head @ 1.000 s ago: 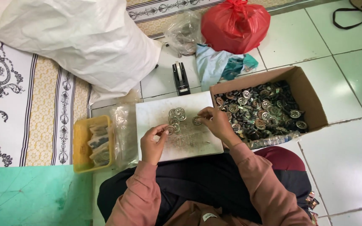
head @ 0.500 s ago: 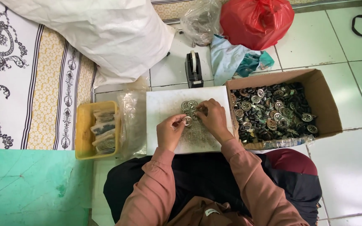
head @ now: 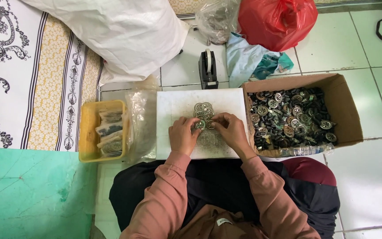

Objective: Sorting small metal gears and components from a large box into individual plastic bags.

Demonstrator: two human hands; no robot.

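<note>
Basically, both hands meet over the small cluster of round metal discs (head: 204, 116) lying on the white board (head: 173, 110) in front of the person's lap. The left hand (head: 183, 135) and right hand (head: 230, 132) each have fingers curled inward with the tips pinching at the near edge of the cluster; whether either actually grips a single disc or just nudges them I cannot tell, the fingertips hide it. The discs sit flat and touching each other in a tight group, which looks like deliberate arranging or counting rather than a loose heap. The board gives a flat, pale surface, so the grey parts read clearly against it. The cardboard box (head: 345, 102) sits just beside the board on the right hand's side, touching its edge, full of the same kind of discs mixed with dark parts, so the supply is a short reach away. On the opposite side, the yellow tray (head: 85, 132) holds small clear packets with discs inside, and a clear plastic bag (head: 141, 119) lies between tray and board, so likely finished packs go left. The black tape dispenser (head: 208, 68) stands just beyond the board's far edge, central to both hands. Farther off are a red plastic bag (head: 277, 20), a large white sack (head: 111, 31) and a blue cloth (head: 248, 59), well apart from the work.
</note>
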